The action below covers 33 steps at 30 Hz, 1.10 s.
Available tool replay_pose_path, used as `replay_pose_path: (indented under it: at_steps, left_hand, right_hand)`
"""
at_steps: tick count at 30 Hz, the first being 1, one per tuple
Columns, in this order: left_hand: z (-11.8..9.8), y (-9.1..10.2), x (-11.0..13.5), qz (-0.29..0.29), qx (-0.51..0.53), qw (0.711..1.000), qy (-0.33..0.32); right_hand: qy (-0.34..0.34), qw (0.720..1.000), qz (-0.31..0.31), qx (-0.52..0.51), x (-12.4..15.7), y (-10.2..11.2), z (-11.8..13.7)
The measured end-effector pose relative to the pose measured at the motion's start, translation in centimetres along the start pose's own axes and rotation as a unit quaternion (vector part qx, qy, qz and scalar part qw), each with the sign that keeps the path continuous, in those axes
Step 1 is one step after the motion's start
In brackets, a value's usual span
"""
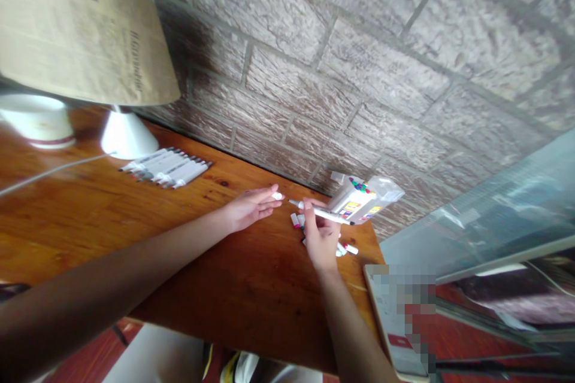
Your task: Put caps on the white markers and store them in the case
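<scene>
My right hand (pixel 321 236) is closed around a white marker (pixel 327 213), whose bare tip points left toward my other hand. Between the thumb and fingers of my left hand (pixel 251 208) is a small white marker cap (pixel 277 196). A short gap separates the cap from the marker's tip. Loose caps (pixel 351 249), some white with pink or red ends, lie on the wooden table around and partly behind my right hand. Just beyond that hand stands a clear plastic marker case (pixel 359 197) with colourful pieces at its top.
A row of several capless-looking white markers (pixel 166 166) lies at the left on the table (pixel 251 287). Behind it stand a lamp (pixel 128 134) with a paper-print shade and a white cup (pixel 38 119). A cord crosses the left side. A brick wall (pixel 287 72) borders the back.
</scene>
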State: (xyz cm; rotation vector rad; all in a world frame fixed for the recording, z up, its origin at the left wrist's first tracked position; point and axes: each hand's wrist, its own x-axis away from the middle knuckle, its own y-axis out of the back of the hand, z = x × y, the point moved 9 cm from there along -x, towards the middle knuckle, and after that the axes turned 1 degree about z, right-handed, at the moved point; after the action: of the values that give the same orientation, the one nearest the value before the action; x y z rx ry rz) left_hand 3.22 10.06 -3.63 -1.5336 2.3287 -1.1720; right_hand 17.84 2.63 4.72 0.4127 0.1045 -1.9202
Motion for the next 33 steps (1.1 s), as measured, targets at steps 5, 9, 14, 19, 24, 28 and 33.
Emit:
replay_pose_path:
  at_steps: [5, 9, 14, 19, 24, 28, 33]
  left_hand:
    - [0.0, -0.1, 0.1, 0.008, 0.0, 1.0, -0.006]
    - [0.0, -0.3, 0.2, 0.009, 0.004, 1.0, -0.006]
    - [0.0, -0.3, 0.0, 0.018, -0.022, 0.999, -0.022]
    - [-0.9, -0.4, 0.1, 0.023, -0.01, 0.999, -0.047]
    - [-1.6, -0.4, 0.4, 0.019, 0.001, 0.998, -0.058]
    - [-1.4, -0.4, 0.2, 0.032, -0.01, 0.998, -0.057]
    - [-1.3, -0.4, 0.2, 0.037, -0.027, 0.997, -0.06]
  right_hand:
    - [0.039, 0.998, 0.04, 0.027, 0.3, -0.8, -0.5]
    - [0.075, 0.994, 0.061, 0.056, 0.5, -1.3, -0.3]
    - [0.116, 0.986, 0.056, 0.105, 0.6, -1.4, 0.5]
    - [0.125, 0.98, -0.021, 0.153, 0.2, 0.7, 0.8]
    - [0.117, 0.988, -0.044, 0.092, 0.1, 1.6, 0.4]
    - [0.141, 0.986, -0.02, 0.093, 0.8, 0.4, 0.9]
    - [0.125, 0.99, 0.002, 0.063, 0.9, -0.2, 0.6]
